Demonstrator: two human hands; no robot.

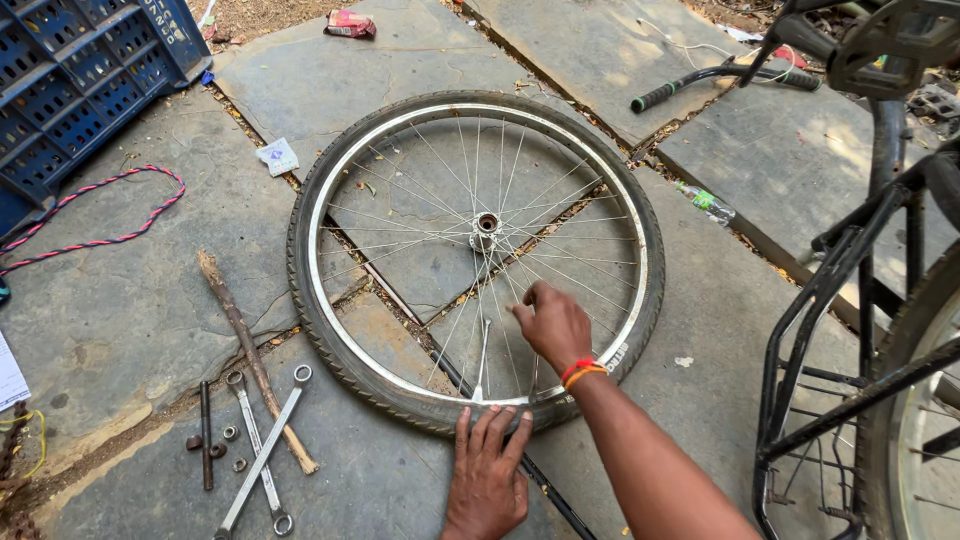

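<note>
1. Two hands I see on a bicycle wheel (pixel 476 262) lying flat on stone paving (pixel 120 310): my left hand (pixel 488 478) rests flat, fingers spread, against the near tyre (pixel 400 397).
2. My right hand (pixel 551 322), with curled fingers, pinches a spoke (pixel 483 350).
3. Left of both hands lie two spanners (pixel 262 455) and a wooden stick (pixel 252 357).
4. A bicycle frame (pixel 850 300) stands to their right.

You are at an outdoor bicycle repair spot, set on bare stone paving slabs (pixel 130 300). A bicycle wheel (pixel 476 260) lies flat there, spanners (pixel 262 450) and loose nuts (pixel 225 445) rest beside it, a black bicycle frame (pixel 850 300) stands near, and a handlebar (pixel 720 82) lies apart.
</note>
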